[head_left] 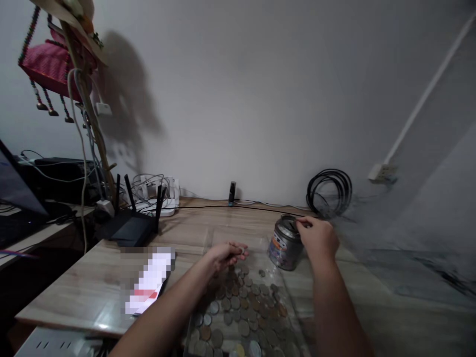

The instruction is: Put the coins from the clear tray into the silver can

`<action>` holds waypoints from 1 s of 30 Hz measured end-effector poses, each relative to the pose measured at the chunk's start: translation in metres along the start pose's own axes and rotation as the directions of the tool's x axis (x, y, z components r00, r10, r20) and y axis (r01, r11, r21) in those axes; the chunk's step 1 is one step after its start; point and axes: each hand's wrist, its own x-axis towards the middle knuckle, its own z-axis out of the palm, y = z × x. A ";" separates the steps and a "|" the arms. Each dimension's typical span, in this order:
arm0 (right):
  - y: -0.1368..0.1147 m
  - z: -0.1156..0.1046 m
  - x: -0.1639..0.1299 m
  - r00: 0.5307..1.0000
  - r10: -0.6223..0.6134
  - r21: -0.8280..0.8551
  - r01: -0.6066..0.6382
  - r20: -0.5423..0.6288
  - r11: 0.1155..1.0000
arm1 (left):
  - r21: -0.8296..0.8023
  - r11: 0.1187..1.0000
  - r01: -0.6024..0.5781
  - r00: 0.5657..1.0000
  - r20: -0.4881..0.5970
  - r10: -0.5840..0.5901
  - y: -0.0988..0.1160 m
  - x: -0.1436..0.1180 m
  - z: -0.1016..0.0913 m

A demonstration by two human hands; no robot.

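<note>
The tin [284, 245] stands at nine o'clock from the nearer, narrowly pinched right hand [319, 237]; the left hand [224, 255] holds a coin [243, 251].

- I'm at a wooden desk [89, 297] in what looks like a home
- Router [130, 227] and laptop [18, 186] to my left
- Pink bag [48, 64] hanging by a plain wall [238, 99]

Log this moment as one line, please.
left hand: holding coin near loose coins | right hand: at top of tin, grip unclear | tin: upright | phone: on table
</note>
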 end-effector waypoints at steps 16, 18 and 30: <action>-0.084 0.024 -0.071 0.628 -0.624 0.575 0.322 0.465 0.752 | -0.036 0.991 -0.131 0.991 -0.036 0.129 -0.002 0.002 -0.001; -0.075 0.017 -0.060 0.751 -0.549 0.513 0.329 0.366 0.793 | -0.059 0.997 -0.039 0.999 -0.011 0.038 -0.001 -0.001 0.001; 0.000 0.007 0.002 0.999 -0.013 -0.032 0.015 0.049 0.999 | -0.122 0.992 -0.026 1.000 -0.010 0.025 -0.002 0.000 -0.003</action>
